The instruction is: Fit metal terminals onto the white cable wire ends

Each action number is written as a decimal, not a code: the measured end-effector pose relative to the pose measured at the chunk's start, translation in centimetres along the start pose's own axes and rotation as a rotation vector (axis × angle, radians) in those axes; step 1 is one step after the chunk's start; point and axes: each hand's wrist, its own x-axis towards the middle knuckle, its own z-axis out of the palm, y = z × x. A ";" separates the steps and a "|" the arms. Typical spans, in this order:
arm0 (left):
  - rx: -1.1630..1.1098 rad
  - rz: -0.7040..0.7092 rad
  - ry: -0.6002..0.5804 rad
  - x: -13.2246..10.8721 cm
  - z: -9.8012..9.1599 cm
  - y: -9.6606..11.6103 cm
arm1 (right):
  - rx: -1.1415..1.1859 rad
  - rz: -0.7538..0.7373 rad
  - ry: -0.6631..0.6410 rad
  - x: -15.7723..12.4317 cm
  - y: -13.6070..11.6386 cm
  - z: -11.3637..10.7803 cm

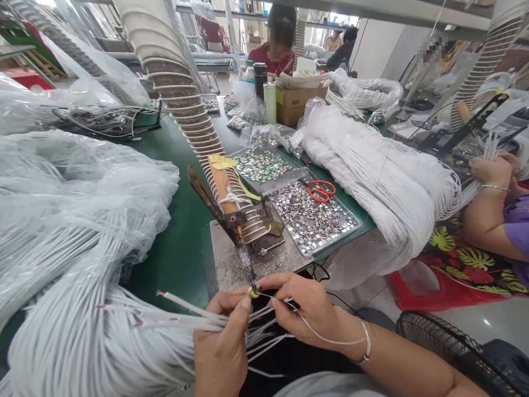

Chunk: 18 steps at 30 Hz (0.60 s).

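My left hand (225, 344) is closed around several white cables (202, 320), some with red wire ends showing. My right hand (306, 306) pinches a thin pale wire, likely solder wire (316, 332), which trails back along the wrist. Both sets of fingertips meet just below the tip of a fixed soldering iron (246, 259). At that tip, by my left thumb, is a small yellow piece (253, 293); its exact kind is too small to tell. Under the iron lies a stained grey board (223, 253) with a brown sponge (273, 230).
A tray of small metal connectors (314, 226) with red-handled scissors (321, 191) and a tray of green-and-silver parts (264, 165) lie beyond. A ribbed duct (182, 99) hangs over the iron. Cable bundles (359, 165) flank me. A co-worker's hands (494, 168) are at right.
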 end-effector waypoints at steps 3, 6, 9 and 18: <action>-0.034 0.000 -0.005 -0.1 -0.2 -0.2 | -0.007 0.003 -0.003 0.0 0.0 -0.1; -0.001 0.028 -0.014 -0.1 -0.3 -0.5 | -0.020 0.008 -0.010 -0.1 0.1 -0.1; -0.027 -0.006 -0.015 0.0 -0.3 -1.0 | -0.032 0.019 -0.017 -0.4 0.4 0.0; 0.037 -0.021 -0.049 -0.5 -1.1 -3.1 | -0.015 0.082 -0.039 -1.5 0.7 0.1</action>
